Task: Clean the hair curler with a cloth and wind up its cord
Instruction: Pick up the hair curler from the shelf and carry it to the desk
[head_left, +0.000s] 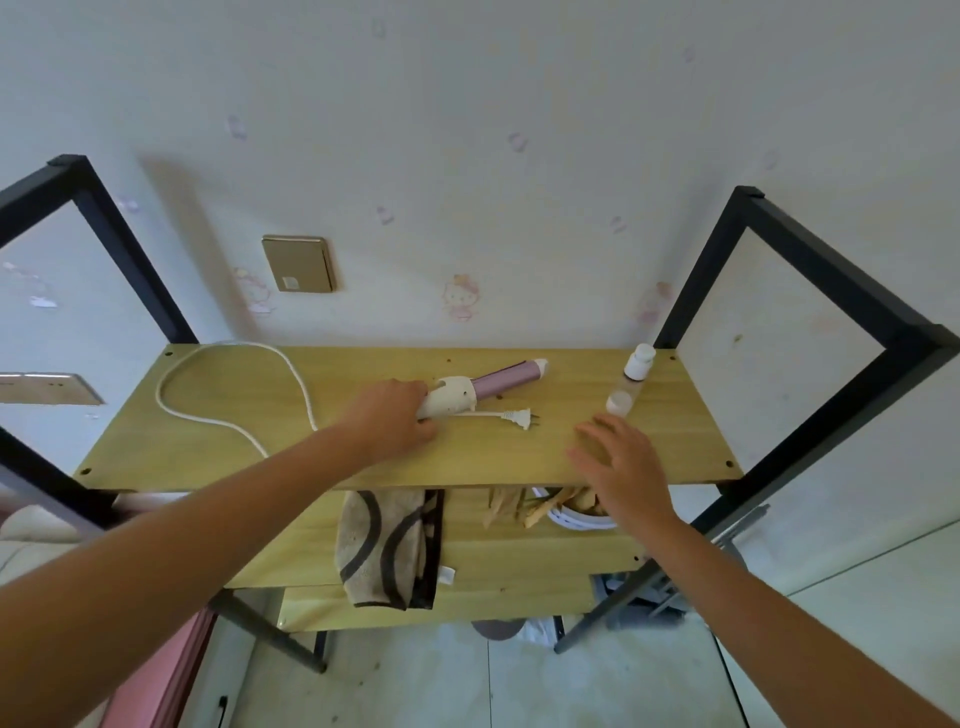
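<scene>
While the left hand (389, 421) is curled round the cream handle of the hair curler (470, 395) at the centre of the frame, the right hand (626, 465) is spread flat with straight, parted fingers just above the right part of the top shelf (467, 462), holding nothing. Lying on its side on that wooden shelf, the curler points its pink barrel up and to the right. Its white cord (160, 391) runs in a wide loose loop over the left half of the shelf, and the plug (514, 417) lies just below the handle, prongs pointing right. Two small bottles stand right of centre near the shelf's back edge: a white-capped bottle (639, 361) and a smaller clear bottle (618, 402) just in front of it, close to the right fingertips (any print on them is too small to read). On the lower shelf (519, 556) a beige cloth (389, 545) with dark curved stripes hangs over the front edge, a blank-looking white tag at its lower right corner. On the wall behind are a gold switch plate (298, 264) and faded pink cartoon-cat stickers (460, 296).
</scene>
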